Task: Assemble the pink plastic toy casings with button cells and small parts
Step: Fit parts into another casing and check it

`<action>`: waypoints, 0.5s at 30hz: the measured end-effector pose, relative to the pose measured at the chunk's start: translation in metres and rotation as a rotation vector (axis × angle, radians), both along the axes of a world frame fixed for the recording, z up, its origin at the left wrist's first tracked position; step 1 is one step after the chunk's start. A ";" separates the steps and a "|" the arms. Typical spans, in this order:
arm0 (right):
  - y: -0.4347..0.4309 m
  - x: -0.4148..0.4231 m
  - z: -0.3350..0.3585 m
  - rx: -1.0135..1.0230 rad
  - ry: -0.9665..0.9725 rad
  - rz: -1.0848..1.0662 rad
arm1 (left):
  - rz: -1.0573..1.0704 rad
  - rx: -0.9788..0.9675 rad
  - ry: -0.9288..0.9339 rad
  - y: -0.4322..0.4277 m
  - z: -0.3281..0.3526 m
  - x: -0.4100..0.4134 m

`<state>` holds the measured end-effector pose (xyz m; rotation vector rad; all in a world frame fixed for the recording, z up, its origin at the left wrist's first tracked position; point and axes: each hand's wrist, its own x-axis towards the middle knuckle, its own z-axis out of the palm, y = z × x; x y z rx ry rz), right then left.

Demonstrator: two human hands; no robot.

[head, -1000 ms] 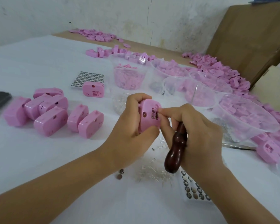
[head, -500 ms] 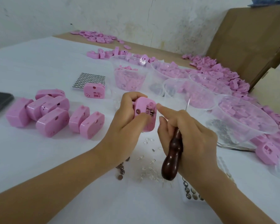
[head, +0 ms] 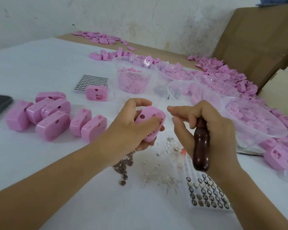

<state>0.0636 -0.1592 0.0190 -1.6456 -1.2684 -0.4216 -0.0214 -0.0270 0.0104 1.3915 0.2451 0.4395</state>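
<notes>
The white tabletop (head: 40,63) meets a stained wall (head: 106,17). Near its middle the left hand (head: 123,131) curls its fingers round one pink casing (head: 149,117); the right hand (head: 218,130), just beside, grips a dark wooden handle (head: 201,146). Marks on the button cells (head: 208,193) toward the front edge are too small to read.

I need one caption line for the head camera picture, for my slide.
Left hand holds a pink casing while the right hand grips a dark wooden-handled tool above loose button cells.
</notes>
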 end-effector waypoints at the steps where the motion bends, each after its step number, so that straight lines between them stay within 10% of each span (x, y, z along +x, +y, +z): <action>1: -0.002 0.003 0.000 -0.009 -0.003 0.055 | -0.034 0.009 0.020 0.002 0.000 0.000; 15: -0.009 0.015 0.010 -0.243 0.016 0.305 | -0.181 0.152 0.232 0.012 -0.001 -0.003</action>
